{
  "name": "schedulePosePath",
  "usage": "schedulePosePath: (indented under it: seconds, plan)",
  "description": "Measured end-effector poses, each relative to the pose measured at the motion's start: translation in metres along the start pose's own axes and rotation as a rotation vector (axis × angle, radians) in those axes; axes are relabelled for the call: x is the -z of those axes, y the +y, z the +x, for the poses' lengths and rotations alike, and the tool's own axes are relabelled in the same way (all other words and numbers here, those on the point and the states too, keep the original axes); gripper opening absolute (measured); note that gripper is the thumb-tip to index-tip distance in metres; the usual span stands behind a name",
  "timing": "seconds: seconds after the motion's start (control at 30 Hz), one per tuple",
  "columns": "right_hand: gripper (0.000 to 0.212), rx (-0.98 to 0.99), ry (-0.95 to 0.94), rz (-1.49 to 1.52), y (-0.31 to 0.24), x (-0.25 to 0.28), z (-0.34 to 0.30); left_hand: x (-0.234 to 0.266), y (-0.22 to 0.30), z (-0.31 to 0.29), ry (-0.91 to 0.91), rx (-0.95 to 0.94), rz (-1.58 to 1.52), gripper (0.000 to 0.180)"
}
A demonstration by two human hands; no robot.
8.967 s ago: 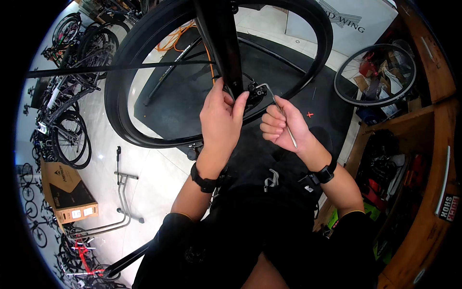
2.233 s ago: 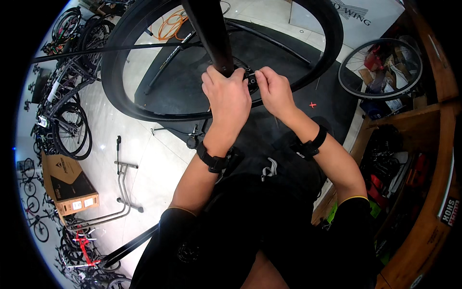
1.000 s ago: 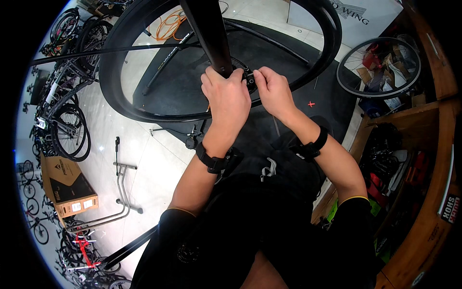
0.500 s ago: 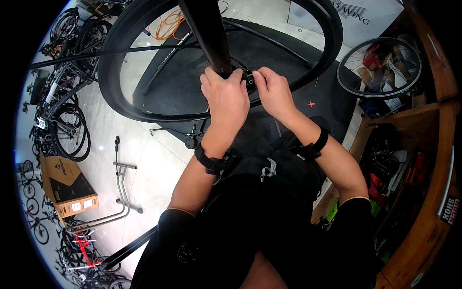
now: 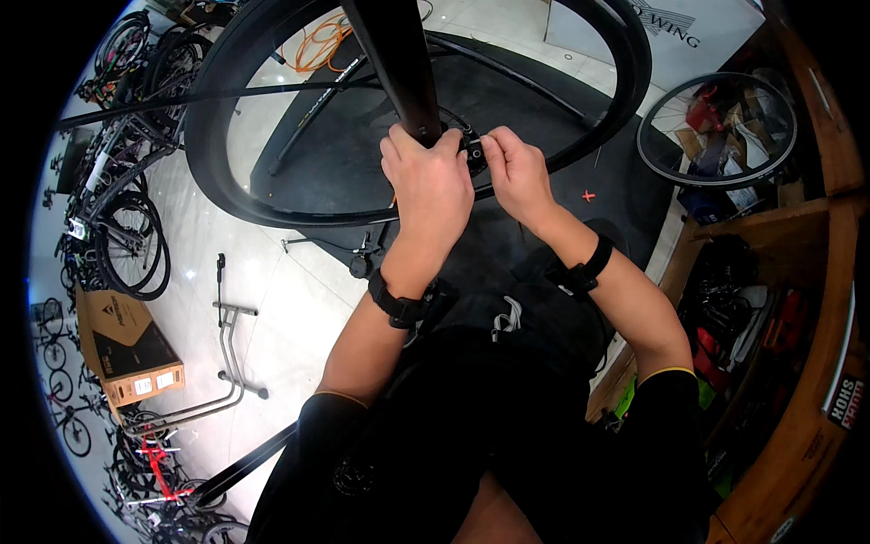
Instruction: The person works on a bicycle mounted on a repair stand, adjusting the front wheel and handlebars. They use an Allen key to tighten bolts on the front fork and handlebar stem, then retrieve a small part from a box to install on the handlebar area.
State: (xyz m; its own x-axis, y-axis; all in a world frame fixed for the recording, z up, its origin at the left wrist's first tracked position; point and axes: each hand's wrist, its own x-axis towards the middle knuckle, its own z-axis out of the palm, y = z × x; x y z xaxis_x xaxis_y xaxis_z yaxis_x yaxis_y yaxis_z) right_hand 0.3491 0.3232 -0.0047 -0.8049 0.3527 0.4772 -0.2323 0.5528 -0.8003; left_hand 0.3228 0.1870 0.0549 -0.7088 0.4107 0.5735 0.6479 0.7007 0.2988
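Head view: the left grip (image 5: 428,189) is wrapped around the lower end of a black bicycle tube (image 5: 401,72), which slants down from the upper edge. Just beside it, the right grip (image 5: 520,177) has thumb and forefinger drawn together at a small black bicycle fitting (image 5: 474,154); whether they clasp anything cannot be told, since the fingers hide it. This fitting sits between the two hands, close to the tube's end. A large black wheel (image 5: 207,150) surrounds the work, above a dark mat (image 5: 625,172). On the mat, right of the right grip, lies a red cross-shaped piece (image 5: 589,196). An orange cable (image 5: 317,43) lies coiled on the floor (image 5: 304,290) beyond.
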Motion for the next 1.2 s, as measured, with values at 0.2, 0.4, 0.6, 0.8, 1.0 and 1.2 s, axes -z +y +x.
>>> schedulePosePath:
  seconds: [0.2,0.4,0.6,0.8,1.0,1.2]
  plan:
    - [0.021,-0.076,-0.014,0.038,-0.009,0.002,0.001,0.0,0.001,0.0,-0.01,0.012,0.0,0.025]
    - [0.028,-0.201,0.019,0.074,-0.022,0.001,0.002,0.001,0.001,0.001,-0.014,0.026,0.001,0.026]
    - [0.035,-0.326,-0.013,-0.008,-0.038,0.003,0.008,0.001,-0.001,0.0,-0.013,0.02,-0.002,0.027]
    - [0.036,-0.481,-0.106,0.13,-0.034,0.008,0.014,0.003,0.001,0.002,-0.022,0.018,0.008,0.027]
    - [0.024,-0.273,-0.204,0.028,-0.027,0.03,0.003,0.003,0.0,0.0,-0.022,0.038,0.022,0.026]
    - [0.013,0.069,-0.148,-0.049,-0.001,0.03,0.005,0.002,0.002,0.002,-0.015,0.016,0.017,0.026]
